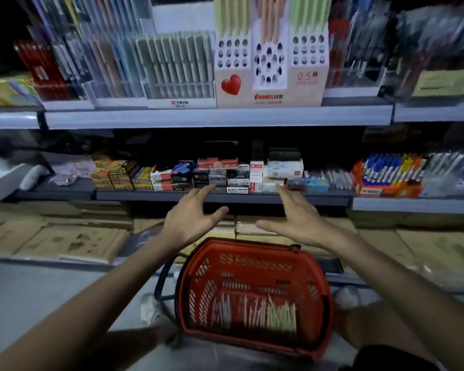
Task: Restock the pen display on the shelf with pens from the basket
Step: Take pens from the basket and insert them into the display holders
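- Two bare hands are hovering side by side in the air, between the lower shelf [220, 197] and the basket, with a gap between them.
- The left hand [190, 223] is spreading its fingers wide with the thumb out, and it is gripping nothing.
- The right hand [298, 220] is mirroring it, fingers straight and splayed, thumb pointing inward, also holding nothing.
- The red plastic basket [252, 265] is sitting low down, just below both wrists, with its dark handle [161, 279] hanging off the left side.
- Loose pens [255, 311] are lying on the basket floor in three bunches: whitish-grey ones [221, 309] at the left, pinkish ones in the middle and pale green ones [281, 314] at the right.
- The pen display [271, 84] is standing on the upper shelf [217, 117], straight above the hands and well apart from them. It is a cardboard stand with a red heart [231, 84] on its front.
- Its three blocks are showing rows of dark holes at the front. The rear holes are holding pens upright: pale green [231, 14] in the left block, peach [269, 17] in the middle, pale green again [308, 12] in the right.
- Just beside the display on the left, a clear holder [177, 89] is carrying a tight row of grey-green pens.
- Small stationery boxes [217, 172] are crowding the lower shelf behind the fingertips.
- Further right, an orange tray [389, 190] is holding blue-capped pens.
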